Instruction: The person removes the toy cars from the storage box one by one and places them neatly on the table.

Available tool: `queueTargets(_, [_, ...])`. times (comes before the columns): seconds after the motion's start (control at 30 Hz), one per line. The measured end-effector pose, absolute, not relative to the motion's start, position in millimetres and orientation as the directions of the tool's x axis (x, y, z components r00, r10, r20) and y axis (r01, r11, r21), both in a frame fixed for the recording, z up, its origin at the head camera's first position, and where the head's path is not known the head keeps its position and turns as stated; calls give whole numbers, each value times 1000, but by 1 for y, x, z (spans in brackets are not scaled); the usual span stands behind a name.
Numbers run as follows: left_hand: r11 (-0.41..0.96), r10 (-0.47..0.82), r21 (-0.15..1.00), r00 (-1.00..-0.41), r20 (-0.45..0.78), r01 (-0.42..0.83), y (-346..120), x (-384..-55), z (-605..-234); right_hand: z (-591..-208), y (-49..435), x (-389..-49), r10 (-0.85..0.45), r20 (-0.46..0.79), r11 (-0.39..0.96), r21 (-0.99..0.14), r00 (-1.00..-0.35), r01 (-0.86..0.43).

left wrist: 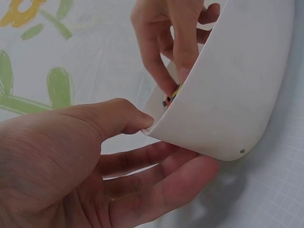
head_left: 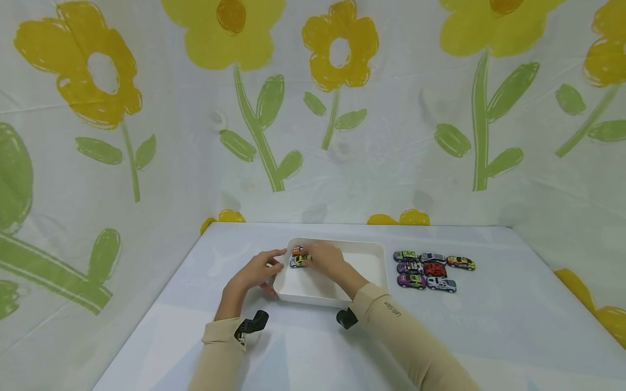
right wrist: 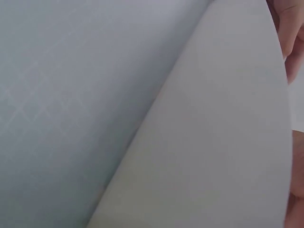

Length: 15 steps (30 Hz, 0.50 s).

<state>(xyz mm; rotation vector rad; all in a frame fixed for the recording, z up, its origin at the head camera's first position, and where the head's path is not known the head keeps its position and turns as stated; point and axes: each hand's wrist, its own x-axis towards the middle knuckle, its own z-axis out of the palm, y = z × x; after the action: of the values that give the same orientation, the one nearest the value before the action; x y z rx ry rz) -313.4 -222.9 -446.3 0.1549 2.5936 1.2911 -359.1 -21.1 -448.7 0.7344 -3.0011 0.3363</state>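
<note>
A shallow white tray (head_left: pixel 313 296) lies on the table. My left hand (head_left: pixel 256 271) holds its left end, thumb on the rim and the other fingers below along the outer wall, as the left wrist view shows. My right hand (head_left: pixel 326 259) reaches inside the tray, its fingertips pinching a yellow toy car (head_left: pixel 297 262) near the left end. Right behind that one is an orange toy car (head_left: pixel 298 251), partly covered by the right hand. In the left wrist view the tray wall (left wrist: pixel 237 80) hides most of the cars.
To the right of the tray, several toy cars stand close together in rows, among them a red car (head_left: pixel 434 270), a purple car (head_left: pixel 411 281) and a white car (head_left: pixel 442 284). A flower-printed cloth (head_left: pixel 391 136) hangs behind the table (head_left: pixel 489 326).
</note>
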Motion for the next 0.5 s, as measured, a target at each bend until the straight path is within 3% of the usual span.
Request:
queueTargets(0.33, [607, 218, 794, -962, -167, 0, -225, -314, -445, -445, -31, -356, -417, 52, 899, -124, -907, -421])
queueTargets(0.5, [603, 221, 798, -962, -164, 3, -223, -314, -445, -445, -29, -356, -409, 42, 901, -136, -912, -411])
